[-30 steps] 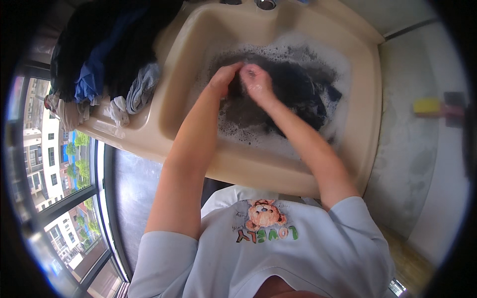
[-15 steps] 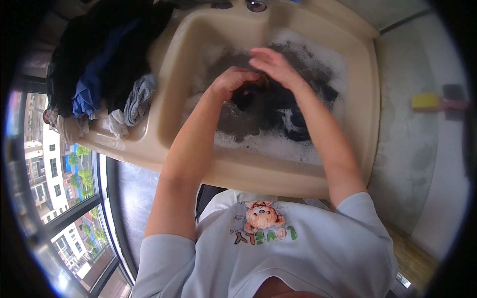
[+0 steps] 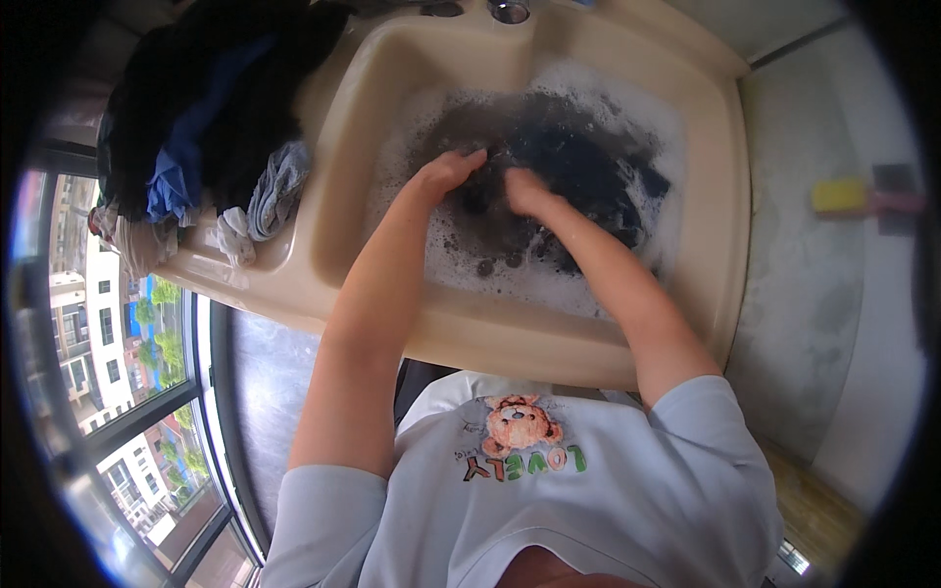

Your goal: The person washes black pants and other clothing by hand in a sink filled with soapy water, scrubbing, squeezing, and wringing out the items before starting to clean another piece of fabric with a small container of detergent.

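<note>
Dark clothes (image 3: 593, 162) lie soaking in cloudy, foamy water inside a beige basin (image 3: 338, 211). My left hand (image 3: 453, 174) dips into the water at the middle of the basin, its thumb on top and its fingers curled round a bunched dark garment (image 3: 476, 199). Just to the right, my right hand (image 3: 529, 192) points down into the water against the clothes. Its fingers are under the surface, so their grip is hidden. A small gap parts the two hands.
Left of the basin, a heap of black clothes (image 3: 230, 108) is piled on the ledge, with a blue garment (image 3: 176, 176), a grey cloth (image 3: 277, 191) and a white cloth (image 3: 235, 238). A drain fitting (image 3: 509, 11) sits at the far rim. A yellow sponge-like object (image 3: 839, 197) is on the right wall.
My right hand has come down from above the water into it, nearer to me. My left hand has shifted slightly lower and left. The dark clothes have spread and swirled to the right.
</note>
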Tool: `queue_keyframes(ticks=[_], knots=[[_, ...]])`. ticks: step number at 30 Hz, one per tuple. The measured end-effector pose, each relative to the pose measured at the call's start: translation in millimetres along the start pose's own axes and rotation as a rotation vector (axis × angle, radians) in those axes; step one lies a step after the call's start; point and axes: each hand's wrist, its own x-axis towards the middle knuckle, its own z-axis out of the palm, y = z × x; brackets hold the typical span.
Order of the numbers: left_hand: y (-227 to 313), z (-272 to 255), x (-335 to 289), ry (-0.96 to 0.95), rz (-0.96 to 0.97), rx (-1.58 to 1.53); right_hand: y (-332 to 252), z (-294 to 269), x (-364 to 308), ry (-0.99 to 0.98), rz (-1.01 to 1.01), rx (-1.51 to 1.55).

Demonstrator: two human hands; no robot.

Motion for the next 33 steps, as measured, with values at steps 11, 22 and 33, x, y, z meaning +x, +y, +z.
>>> queue_keyframes(ticks=[11,22,33], knots=[[-20.4,-4.0,25.1,0.199,0.764,-0.373,-85.1,-48.7,-40.2,0.746,-0.334,0.576],[0.8,-17.4,9.2,0.561,0.194,0.418,-6.4,14.6,5.2,0.243,-0.010,0.023],[18.3,3.7,9.6,0.350,-0.030,-0.702,-55.4,-40.5,3.9,0.709,0.004,0.578]])
